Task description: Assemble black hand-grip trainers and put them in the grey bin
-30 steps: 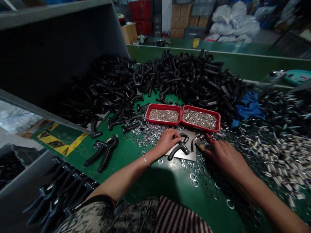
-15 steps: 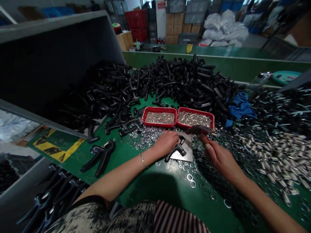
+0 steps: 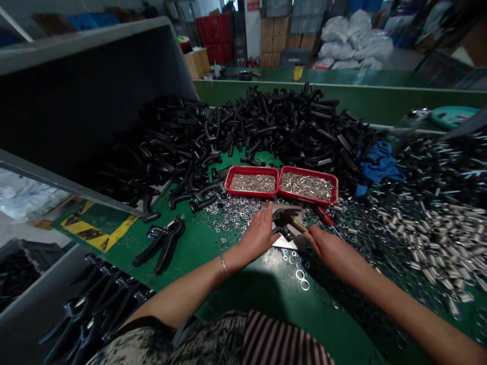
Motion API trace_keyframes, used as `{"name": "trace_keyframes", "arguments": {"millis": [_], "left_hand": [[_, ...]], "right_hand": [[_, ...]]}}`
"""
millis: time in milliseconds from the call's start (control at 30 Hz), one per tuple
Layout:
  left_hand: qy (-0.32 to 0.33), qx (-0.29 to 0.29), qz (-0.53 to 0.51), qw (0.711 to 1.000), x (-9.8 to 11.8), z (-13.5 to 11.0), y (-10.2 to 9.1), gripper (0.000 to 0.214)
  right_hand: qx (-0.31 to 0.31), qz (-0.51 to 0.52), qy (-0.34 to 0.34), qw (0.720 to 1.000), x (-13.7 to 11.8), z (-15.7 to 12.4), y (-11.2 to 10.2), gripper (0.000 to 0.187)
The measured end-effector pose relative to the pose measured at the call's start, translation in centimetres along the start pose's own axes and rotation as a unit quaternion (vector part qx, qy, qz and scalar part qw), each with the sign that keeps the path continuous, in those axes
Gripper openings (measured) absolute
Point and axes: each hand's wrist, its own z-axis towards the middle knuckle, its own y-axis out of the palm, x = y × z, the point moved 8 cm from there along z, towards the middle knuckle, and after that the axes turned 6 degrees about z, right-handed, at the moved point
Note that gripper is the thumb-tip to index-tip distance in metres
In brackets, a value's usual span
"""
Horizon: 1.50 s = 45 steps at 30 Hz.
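Observation:
My left hand (image 3: pixel 261 230) is closed on a black plastic handle part (image 3: pixel 282 233) and presses it onto a small steel plate (image 3: pixel 294 242) on the green table. My right hand (image 3: pixel 323 246) grips the wooden shaft of a small hammer (image 3: pixel 286 215). The hammer's head is down on the black part over the plate. Two red trays sit just behind the plate, the left red tray (image 3: pixel 251 172) filled with small metal pieces and the right red tray (image 3: pixel 308 175) with short metal pins. Loose washers (image 3: pixel 228 218) lie all around the plate.
A big heap of black handle parts (image 3: pixel 247 126) fills the back of the table. An assembled black tool (image 3: pixel 163 243) lies to the left, with more in a bin (image 3: pixel 95 304) at lower left. Metal tubes (image 3: pixel 429 228) cover the right side, by a blue cloth (image 3: pixel 380 165).
The hammer was lifted above the trays half a second ago and has come down on the black part. My right hand moved left and toward me. My left hand stayed on the part.

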Motion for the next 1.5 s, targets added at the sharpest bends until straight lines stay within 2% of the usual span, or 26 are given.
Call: {"name": "trace_keyframes", "arguments": {"millis": [33, 200, 267, 333, 400, 467, 567, 600, 633, 667, 733, 800, 900, 967, 1067, 1167, 1233, 1300, 1367, 1433, 1500], "left_hand": [[0.002, 0.003, 0.001, 1.0, 0.0, 0.0, 0.0, 0.102], [0.012, 0.02, 0.018, 1.0, 0.3, 0.0, 0.0, 0.101], [0.007, 0.019, 0.021, 1.0, 0.3, 0.0, 0.0, 0.1], [0.009, 0.01, 0.01, 1.0, 0.3, 0.1, -0.2, 0.095], [0.017, 0.0, -0.022, 1.0, 0.2, 0.2, -0.8, 0.085], [0.0, -0.01, -0.095, 0.995, -0.3, 0.5, -1.6, 0.078], [-0.078, -0.05, -0.274, 0.957, -1.9, 0.7, -1.4, 0.071], [-0.096, -0.062, -0.315, 0.942, -2.2, 0.8, -1.1, 0.069], [-0.106, -0.067, -0.328, 0.936, -2.5, 0.9, -0.8, 0.069], [-0.113, -0.064, -0.308, 0.943, -2.9, 0.9, -0.7, 0.07], [-0.124, -0.036, -0.196, 0.972, -3.7, 0.8, -0.8, 0.076], [-0.116, -0.017, -0.083, 0.99, -4.2, 0.5, -1.1, 0.078], [-0.048, -0.03, -0.032, 0.998, -4.0, 0.4, -1.3, 0.057], [-0.009, -0.041, -0.038, 0.998, -3.8, 0.5, -1.5, 0.044], [0.01, -0.038, -0.049, 0.998, -3.6, 1.0, -1.6, 0.037], [0.002, -0.034, -0.051, 0.998, -3.3, 1.0, -1.4, 0.036], [-0.007, -0.035, -0.053, 0.998, -3.0, 0.7, -1.1, 0.036], [-0.012, -0.036, -0.06, 0.997, -2.7, 0.4, -0.8, 0.035], [-0.014, -0.037, -0.069, 0.997, -2.5, 0.2, -0.4, 0.035], [-0.016, -0.037, -0.078, 0.996, -2.5, 0.2, -0.2, 0.034], [-0.021, -0.037, -0.085, 0.995, -2.5, 0.3, -0.1, 0.033]], "right_hand": [[-0.008, 0.014, 0.001, 1.0, 0.1, 0.1, 0.2, 0.034], [0.041, 0.045, 0.008, 0.998, 0.7, 0.1, -0.6, 0.034], [0.018, 0.06, 0.015, 0.998, 0.9, 0.2, -0.1, 0.033], [-0.012, 0.142, 0.03, 0.989, 1.4, -0.4, 0.7, 0.036], [-0.024, 0.267, 0.063, 0.961, 2.4, -1.8, 1.7, 0.04], [-0.012, 0.375, 0.12, 0.919, 4.2, -4.2, 2.9, 0.044], [0.005, 0.44, 0.21, 0.873, 7.5, -8.2, 4.7, 0.05], [0.004, 0.429, 0.232, 0.873, 8.5, -9.3, 5.0, 0.052], [-0.001, 0.397, 0.242, 0.885, 9.5, -9.9, 4.8, 0.052], [0.0, 0.342, 0.237, 0.909, 10.3, -10.2, 4.2, 0.051], [0.039, 0.175, 0.196, 0.964, 11.4, -9.7, 1.7, 0.048], [0.101, 0.006, 0.142, 0.985, 11.5, -8.0, -1.2, 0.044], [0.142, -0.105, 0.098, 0.979, 10.8, -4.1, -3.3, 0.04], [0.139, -0.132, 0.096, 0.977, 10.2, -1.2, -3.2, 0.037], [0.132, -0.202, 0.119, 0.963, 9.2, 1.9, -2.4, 0.031], [0.104, -0.268, 0.116, 0.951, 8.7, 2.9, -1.7, 0.026], [0.095, -0.28, 0.098, 0.95, 8.6, 2.6, -2.2, 0.025], [0.124, -0.249, 0.086, 0.957, 8.3, 1.9, -3.7, 0.023], [0.174, -0.142, 0.08, 0.971, 7.5, 1.6, -5.4, 0.022], [0.2, 0.06, 0.062, 0.976, 6.2, 2.2, -5.7, 0.025], [0.192, 0.285, 0.029, 0.939, 4.4, 3.5, -4.3, 0.029]]}}
